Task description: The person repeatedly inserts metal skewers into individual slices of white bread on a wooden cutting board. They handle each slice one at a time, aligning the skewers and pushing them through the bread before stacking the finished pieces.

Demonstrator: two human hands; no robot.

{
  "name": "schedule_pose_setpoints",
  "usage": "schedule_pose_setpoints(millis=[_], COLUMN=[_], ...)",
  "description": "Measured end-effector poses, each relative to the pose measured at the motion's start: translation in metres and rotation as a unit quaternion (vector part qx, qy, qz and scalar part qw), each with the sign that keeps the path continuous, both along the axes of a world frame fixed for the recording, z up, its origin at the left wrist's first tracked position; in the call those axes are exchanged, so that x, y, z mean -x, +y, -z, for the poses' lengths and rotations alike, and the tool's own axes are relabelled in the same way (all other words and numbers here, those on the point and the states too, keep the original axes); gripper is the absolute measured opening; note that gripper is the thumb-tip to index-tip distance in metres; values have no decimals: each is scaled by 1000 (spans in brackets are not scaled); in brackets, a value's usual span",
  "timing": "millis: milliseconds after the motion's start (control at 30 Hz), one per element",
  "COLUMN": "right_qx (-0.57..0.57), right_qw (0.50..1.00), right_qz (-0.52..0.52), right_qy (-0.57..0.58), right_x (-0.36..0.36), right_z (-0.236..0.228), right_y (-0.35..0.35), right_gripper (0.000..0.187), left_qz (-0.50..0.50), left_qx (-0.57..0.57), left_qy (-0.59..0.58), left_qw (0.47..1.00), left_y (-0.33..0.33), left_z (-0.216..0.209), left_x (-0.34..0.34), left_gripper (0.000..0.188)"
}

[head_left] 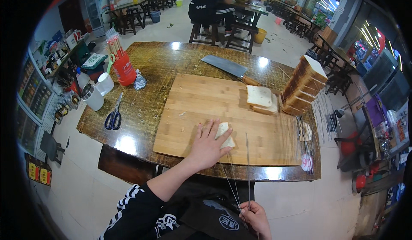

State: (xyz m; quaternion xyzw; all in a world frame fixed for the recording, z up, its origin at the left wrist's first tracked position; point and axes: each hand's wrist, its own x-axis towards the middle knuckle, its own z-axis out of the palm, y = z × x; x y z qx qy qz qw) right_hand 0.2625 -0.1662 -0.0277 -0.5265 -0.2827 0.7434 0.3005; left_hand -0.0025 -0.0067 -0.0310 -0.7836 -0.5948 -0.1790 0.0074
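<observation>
Left hand (209,144) observed flat and open, palm down over a bread slice (228,142) near the front edge of the wooden board (193,98); right hand (256,218), fingers closed, grips thin metal skewers (248,171) by their lower ends.

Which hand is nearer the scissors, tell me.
Left. The left hand rests on bread, right of the scissors; the right hand is farther right and nearer the person's body.
</observation>
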Motion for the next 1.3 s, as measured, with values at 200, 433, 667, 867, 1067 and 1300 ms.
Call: schedule_pose_setpoints(millis=[200, 433, 667, 867, 1067, 1300], right_qx=[-14, -16, -29, -58, -116, -320], right_qw=[1000, 999, 999, 998, 991, 900], right_qz=[6, -11, 11, 8, 13, -73], right_qy=[19, 28, 16, 24, -58, -288], right_x=[9, 19, 34, 36, 40, 49], right_z=[3, -2, -2, 7, 9, -9], right_y=[18, 35, 45, 50, 47, 31], right_gripper=[14, 14, 15, 14, 23, 44], left_qz=[3, -3, 2, 2, 1, -165], left_qx=[4, 15, 20, 15, 19, -92], left_qy=[-4, 1, -1, -2, -65, -372], left_qw=[1000, 1000, 1000, 1000, 998, 909], left_y=[0, -1, 0, 0, 0, -6], left_z=[-2, -4, -4, -2, -8, 1], left_x=[0, 1, 0, -1, 4, 65], left_gripper=[60, 61, 62, 63, 61, 39])
